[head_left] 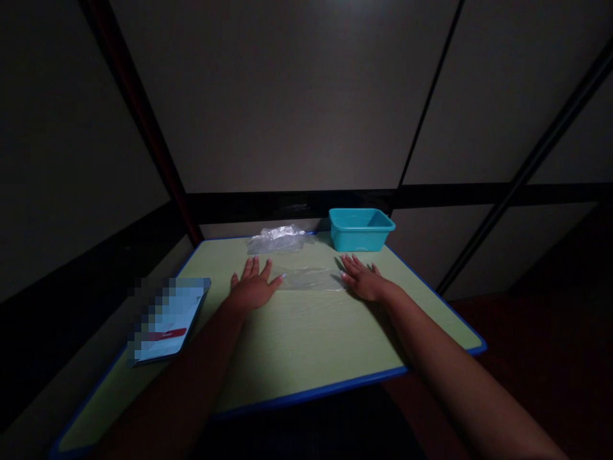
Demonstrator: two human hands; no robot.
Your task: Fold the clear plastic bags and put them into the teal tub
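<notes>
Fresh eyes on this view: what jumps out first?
Probably the bright turquoise bin, at the far right of the table. Next, the left hand and right hand, palms down at either end of a flat clear film, with shiny crumpled plastic lying beyond the left hand.

No legible text (blurry red label (175, 333))

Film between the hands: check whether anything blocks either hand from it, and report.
Nothing visible does. The left hand is at the left end of the film, the right hand at the right end. The crumpled plastic and tub sit farther back.
</notes>
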